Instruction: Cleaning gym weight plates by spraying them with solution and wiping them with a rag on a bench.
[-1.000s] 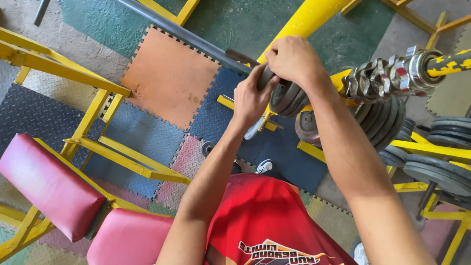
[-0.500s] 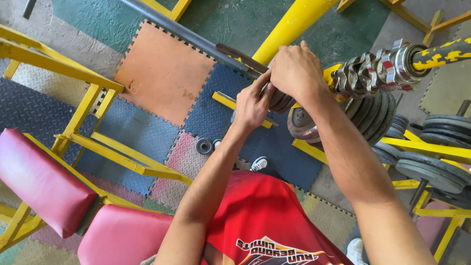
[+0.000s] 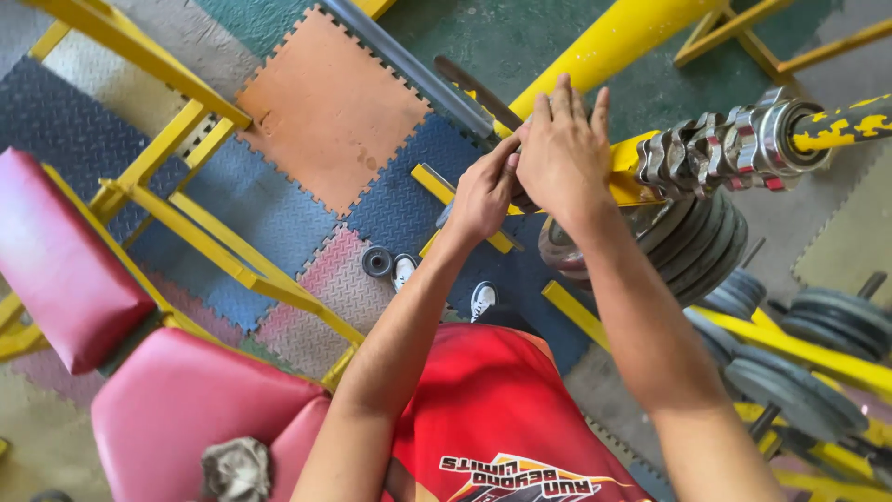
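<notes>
My right hand (image 3: 562,153) lies flat, fingers stretched out, over a small stack of dark weight plates (image 3: 526,199) that it mostly hides. My left hand (image 3: 481,193) pinches the stack's near edge from the left. Just to the right, larger grey plates (image 3: 699,240) hang on a barbell sleeve with several chrome collars (image 3: 720,147); its yellow-and-black bar (image 3: 847,125) runs off right.
A red padded bench (image 3: 65,270) in a yellow frame (image 3: 190,200) fills the left, with a grey rag (image 3: 237,469) on its seat. A small plate (image 3: 376,261) lies on the foam mats. A steel bar (image 3: 409,63), yellow post (image 3: 604,45) and plate rack (image 3: 799,376) surround me.
My right hand has gone from gripping the plates to lying flat with fingers straight. The view has shifted, bringing the bench seat and rag into sight.
</notes>
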